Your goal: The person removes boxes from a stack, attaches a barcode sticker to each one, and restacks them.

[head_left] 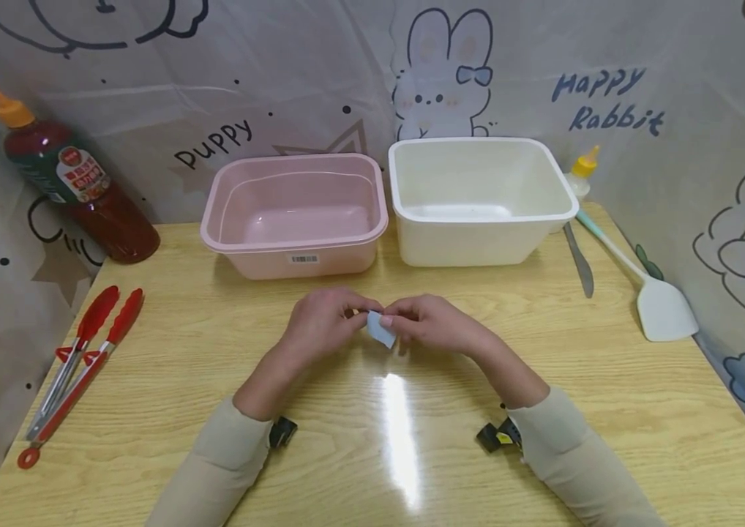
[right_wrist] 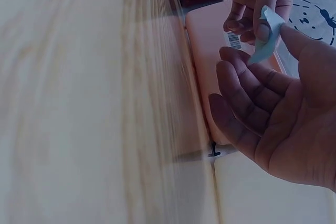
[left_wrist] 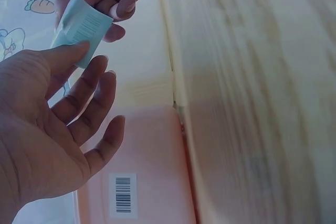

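— Where did we have the small blue packet?

— Between our two hands, just above the wooden table, in front of the pink tub and a little toward the white tub beside it.

— How were the hands set on it?

— Our left hand pinched the packet's upper end between thumb and forefinger, the other fingers loosely spread, as the left wrist view showed. Our right hand pinched the same end from the other side, thumb against fingertip, with the rest of its fingers relaxed.

— Which way did the packet run?

— Its long axis slanted: the gripped end sat nearer the pink tub, and the free end hung down and away from that tub, toward us and slightly toward the white tub's side. In the right wrist view it curved a little.

— Anything else around the pink tub?

— A red sauce bottle stood off its left side, with red tongs lying nearer us. Past the white tub lay a knife and a white spatula.
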Demonstrator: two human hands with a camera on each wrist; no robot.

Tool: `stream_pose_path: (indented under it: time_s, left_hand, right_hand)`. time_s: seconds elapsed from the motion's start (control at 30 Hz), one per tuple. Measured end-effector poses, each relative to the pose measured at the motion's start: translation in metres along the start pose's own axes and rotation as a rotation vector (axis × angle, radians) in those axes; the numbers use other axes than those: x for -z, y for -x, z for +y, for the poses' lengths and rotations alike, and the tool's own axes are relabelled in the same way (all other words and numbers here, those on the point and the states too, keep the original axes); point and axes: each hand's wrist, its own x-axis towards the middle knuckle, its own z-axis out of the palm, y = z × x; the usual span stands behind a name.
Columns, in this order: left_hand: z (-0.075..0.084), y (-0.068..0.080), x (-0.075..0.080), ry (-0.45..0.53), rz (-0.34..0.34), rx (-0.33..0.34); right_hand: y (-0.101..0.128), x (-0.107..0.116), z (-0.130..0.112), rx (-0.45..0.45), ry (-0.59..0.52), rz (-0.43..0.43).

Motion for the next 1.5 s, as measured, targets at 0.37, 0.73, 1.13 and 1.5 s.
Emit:
stream_pose_path:
  time_s: [0.37,0.73,1.13,1.5]
  left_hand:
    - [0.0011,-0.0008,-0.0004,0.003,-0.056,0.017]
    - [0.003,-0.0005,-0.001,0.045,-0.076,0.038]
    - [0.0001,-0.0009,-0.0016,0.229,-0.089,0.04]
    - [0.0007,-0.0021,-0.0027,0.168,-0.048,0.064]
  right_hand:
    - [-0.0008,0.0014,0.0002,-0.017,0.028,0.023]
    - [0.0005,0.003,0.0003,0.001,0.035,0.072]
    - [0.0003,0.0046,-0.0033,-0.024,0.028,0.2]
    - [0.0009,0.0034,-0.0017,0.006,0.029,0.161]
